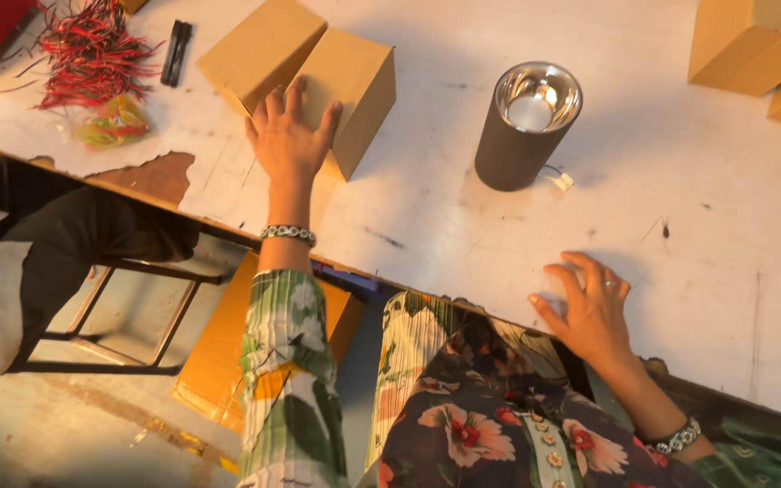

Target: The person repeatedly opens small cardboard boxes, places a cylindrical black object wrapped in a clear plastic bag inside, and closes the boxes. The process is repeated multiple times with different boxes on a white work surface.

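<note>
My left hand [289, 136] lies flat with fingers spread on the near corner of a brown cardboard box [359, 77]. A second box of the same kind [259, 45] stands touching it on the left. My right hand [589, 312] rests on the white table [427, 226] near its front edge, fingers apart and slightly curled, holding nothing that I can make out. Between the hands stands a dark cylindrical lamp housing [522, 131], upright, with a shiny reflector facing up. A small white connector [560, 181] lies at its base.
A bundle of red and black wires [92, 54], coloured rubber bands [115, 122] and a black tool [175, 52] lie at the far left. More cardboard boxes [752, 41] stand at the top right. Another person's leg [65, 235], a metal stool [137, 316] and flat cardboard [219, 352] are below the table.
</note>
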